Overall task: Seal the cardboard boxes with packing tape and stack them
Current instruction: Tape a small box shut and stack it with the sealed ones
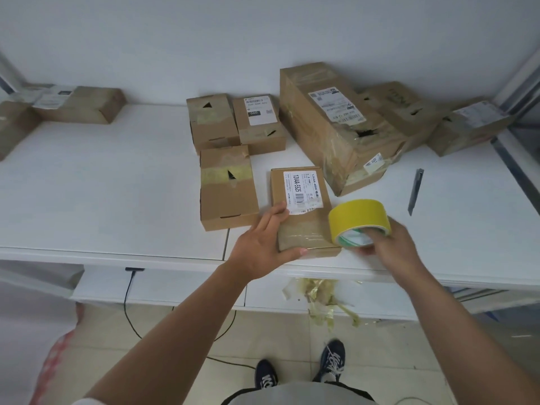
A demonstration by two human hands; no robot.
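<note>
While the left hand [264,245] lies across the near left corner of the small brown cardboard box with a white barcode label [304,211], its fingers are straight and close together on the box's top and its thumb runs along the near edge, pressing the box onto the white table [117,185]. Just right of that box, the right hand [391,244] grips the yellow roll of packing tape [358,222]: its fingers curl into the roll's core while the thumb sits below the rim. This roll stands tilted on edge, touching or nearly touching the box's near right corner, and covers part of that corner from view.

Immediately left of the labelled box, a flat brown carton with a yellowish tape strip and a torn hole [228,187] lies almost against it. Behind that carton, farther from the labelled box, two small brown cartons stand side by side: one with a dark tear [211,124] and one with a white shipping label [258,124]. Right of and behind the labelled box rests a large crumpled brown carton wrapped in clear tape [333,124], with more brown cartons [467,127] beyond it. A dark grey utility knife [415,191] lies on the table well to the right of the labelled box. Far to the left of it, against the wall, sits a brown carton with a pale label [79,105]. Below the labelled box, scraps of yellowish used tape [324,302] hang beneath the table's edge.
</note>
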